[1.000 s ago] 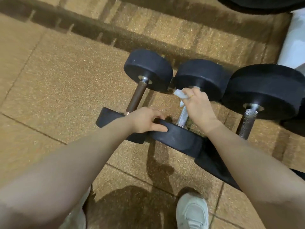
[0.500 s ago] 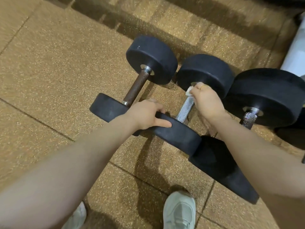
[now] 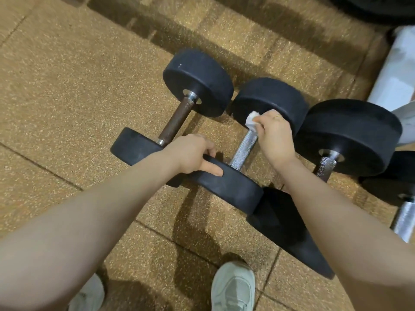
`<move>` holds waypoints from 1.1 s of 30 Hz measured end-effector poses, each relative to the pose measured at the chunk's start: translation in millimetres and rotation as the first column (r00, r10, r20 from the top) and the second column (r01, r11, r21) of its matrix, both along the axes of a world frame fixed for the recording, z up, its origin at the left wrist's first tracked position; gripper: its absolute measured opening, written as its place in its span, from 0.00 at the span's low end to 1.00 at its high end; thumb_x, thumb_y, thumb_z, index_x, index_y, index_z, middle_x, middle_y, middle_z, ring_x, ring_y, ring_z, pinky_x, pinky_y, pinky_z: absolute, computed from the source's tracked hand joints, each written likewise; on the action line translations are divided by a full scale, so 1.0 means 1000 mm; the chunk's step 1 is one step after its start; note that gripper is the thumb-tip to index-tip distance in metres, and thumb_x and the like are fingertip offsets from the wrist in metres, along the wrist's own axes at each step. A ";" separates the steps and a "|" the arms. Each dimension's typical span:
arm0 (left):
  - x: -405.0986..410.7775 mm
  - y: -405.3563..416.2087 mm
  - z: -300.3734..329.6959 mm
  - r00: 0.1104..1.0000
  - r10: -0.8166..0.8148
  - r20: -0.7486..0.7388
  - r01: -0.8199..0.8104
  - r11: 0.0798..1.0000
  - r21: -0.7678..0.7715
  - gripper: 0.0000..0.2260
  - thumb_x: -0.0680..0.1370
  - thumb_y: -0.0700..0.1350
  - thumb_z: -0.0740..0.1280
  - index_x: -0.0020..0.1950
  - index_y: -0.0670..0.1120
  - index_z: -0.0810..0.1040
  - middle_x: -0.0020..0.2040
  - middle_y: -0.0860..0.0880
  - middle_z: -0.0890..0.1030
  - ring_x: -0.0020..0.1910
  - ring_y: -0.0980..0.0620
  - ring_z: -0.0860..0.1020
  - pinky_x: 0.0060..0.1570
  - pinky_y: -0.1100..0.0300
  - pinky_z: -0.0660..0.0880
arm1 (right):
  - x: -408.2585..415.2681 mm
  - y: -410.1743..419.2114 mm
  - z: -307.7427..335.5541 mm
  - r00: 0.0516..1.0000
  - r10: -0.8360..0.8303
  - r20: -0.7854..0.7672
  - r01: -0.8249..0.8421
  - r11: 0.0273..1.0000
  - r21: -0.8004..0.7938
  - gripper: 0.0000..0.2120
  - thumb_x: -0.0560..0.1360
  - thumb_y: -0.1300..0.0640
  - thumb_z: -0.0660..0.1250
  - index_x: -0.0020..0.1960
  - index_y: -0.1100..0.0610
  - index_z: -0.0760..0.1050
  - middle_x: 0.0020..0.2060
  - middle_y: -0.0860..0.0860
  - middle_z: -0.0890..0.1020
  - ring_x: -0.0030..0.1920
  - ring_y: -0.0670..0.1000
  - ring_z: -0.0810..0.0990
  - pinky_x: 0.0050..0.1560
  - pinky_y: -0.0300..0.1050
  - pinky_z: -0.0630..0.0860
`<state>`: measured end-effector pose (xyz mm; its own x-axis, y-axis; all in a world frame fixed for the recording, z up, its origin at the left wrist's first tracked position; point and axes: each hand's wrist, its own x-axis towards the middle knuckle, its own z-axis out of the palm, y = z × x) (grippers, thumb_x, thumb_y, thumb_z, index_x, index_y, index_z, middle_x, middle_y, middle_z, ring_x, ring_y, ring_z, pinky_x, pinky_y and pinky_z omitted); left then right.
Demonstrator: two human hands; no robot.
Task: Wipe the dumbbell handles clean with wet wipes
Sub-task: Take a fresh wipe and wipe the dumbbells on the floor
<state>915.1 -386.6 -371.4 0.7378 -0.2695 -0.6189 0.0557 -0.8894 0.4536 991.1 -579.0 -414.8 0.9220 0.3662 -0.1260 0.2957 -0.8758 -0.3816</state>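
Three dumbbells lie side by side on the rubber floor (image 3: 67, 90), and the middle dumbbell (image 3: 243, 149) is the one in hand. The right hand (image 3: 275, 136) is curled round the far end of its knurled steel handle (image 3: 243, 148), pinching a crumpled wet wipe (image 3: 252, 120) against the metal. The left hand (image 3: 194, 154) grips the near weight head (image 3: 229, 187), fingers hooked over its rim. The dumbbell looks heavy, rigid and prone to rolling, so bracing a head seems wise; the wipe is soft and limp, and may snag on the knurling.
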 end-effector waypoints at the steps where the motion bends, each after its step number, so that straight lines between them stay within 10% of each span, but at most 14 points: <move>1: -0.001 0.000 0.000 1.000 0.004 0.002 -0.004 1.000 0.002 0.24 0.69 0.61 0.69 0.57 0.46 0.76 0.55 0.47 0.74 0.54 0.47 0.73 0.55 0.52 0.71 | 0.003 0.002 -0.002 0.999 -0.038 -0.006 0.037 0.998 -0.054 0.11 0.76 0.66 0.60 0.56 0.64 0.77 0.52 0.61 0.75 0.52 0.61 0.75 0.52 0.50 0.69; 9: -0.003 0.000 0.001 0.999 0.046 -0.005 -0.046 0.999 -0.027 0.23 0.69 0.60 0.69 0.57 0.46 0.75 0.50 0.49 0.70 0.51 0.48 0.71 0.53 0.54 0.70 | -0.048 -0.001 0.010 0.823 0.088 -0.561 0.068 0.966 0.251 0.04 0.71 0.64 0.69 0.42 0.59 0.82 0.36 0.53 0.81 0.37 0.46 0.78 0.39 0.39 0.69; 13: -0.002 0.002 -0.002 0.998 0.062 -0.012 -0.063 0.997 -0.051 0.22 0.69 0.59 0.70 0.55 0.46 0.76 0.52 0.49 0.72 0.50 0.49 0.71 0.53 0.54 0.70 | -0.020 -0.007 -0.002 0.694 -0.472 -0.544 0.699 0.623 0.352 0.06 0.71 0.66 0.67 0.43 0.58 0.80 0.28 0.48 0.76 0.27 0.42 0.71 0.30 0.37 0.69; 16: -0.004 0.001 -0.004 0.998 0.067 0.002 -0.066 0.996 -0.065 0.21 0.69 0.58 0.70 0.55 0.46 0.76 0.51 0.50 0.70 0.47 0.50 0.69 0.51 0.56 0.69 | -0.011 0.002 -0.015 0.528 -0.651 -0.545 0.849 0.429 0.310 0.08 0.70 0.68 0.65 0.39 0.57 0.78 0.28 0.48 0.76 0.30 0.45 0.73 0.37 0.42 0.71; 21: -0.004 0.000 -0.002 0.998 0.057 -0.004 -0.057 0.997 -0.053 0.22 0.69 0.58 0.69 0.56 0.46 0.75 0.52 0.50 0.70 0.50 0.50 0.70 0.53 0.56 0.68 | -0.037 0.002 -0.013 0.705 -0.511 -0.492 0.658 0.731 0.184 0.13 0.69 0.65 0.67 0.31 0.51 0.69 0.34 0.55 0.80 0.36 0.52 0.78 0.40 0.46 0.74; 24: 0.000 -0.001 0.001 0.999 0.032 -0.017 -0.033 0.999 -0.029 0.22 0.69 0.59 0.69 0.56 0.46 0.75 0.55 0.48 0.73 0.53 0.49 0.71 0.55 0.56 0.69 | -0.052 -0.004 0.002 0.579 -0.323 -0.749 0.598 0.792 0.121 0.14 0.69 0.70 0.69 0.31 0.55 0.69 0.31 0.55 0.76 0.27 0.48 0.75 0.30 0.40 0.74; 30: -0.011 -0.001 0.002 0.998 0.037 0.046 -0.035 0.998 -0.049 0.23 0.71 0.58 0.68 0.62 0.47 0.75 0.61 0.50 0.73 0.56 0.49 0.72 0.56 0.58 0.68 | -0.006 -0.006 -0.004 0.369 -0.617 -0.695 0.927 0.298 0.228 0.06 0.73 0.69 0.62 0.41 0.62 0.75 0.33 0.54 0.75 0.30 0.48 0.72 0.30 0.36 0.71; 33: -0.013 -0.003 0.002 0.998 0.054 0.036 -0.053 0.998 -0.042 0.23 0.71 0.58 0.67 0.61 0.48 0.74 0.58 0.49 0.73 0.56 0.48 0.72 0.58 0.53 0.70 | -0.009 0.008 -0.011 0.392 -0.621 -0.679 0.919 0.290 0.265 0.13 0.74 0.69 0.60 0.35 0.56 0.70 0.33 0.52 0.74 0.32 0.48 0.73 0.33 0.37 0.70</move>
<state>901.7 -389.2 -369.7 0.7743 -0.2536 -0.5798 0.0852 -0.8661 0.4926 982.1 -571.1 -426.2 0.6941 -0.3744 -0.6149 -0.7015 -0.1600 -0.6944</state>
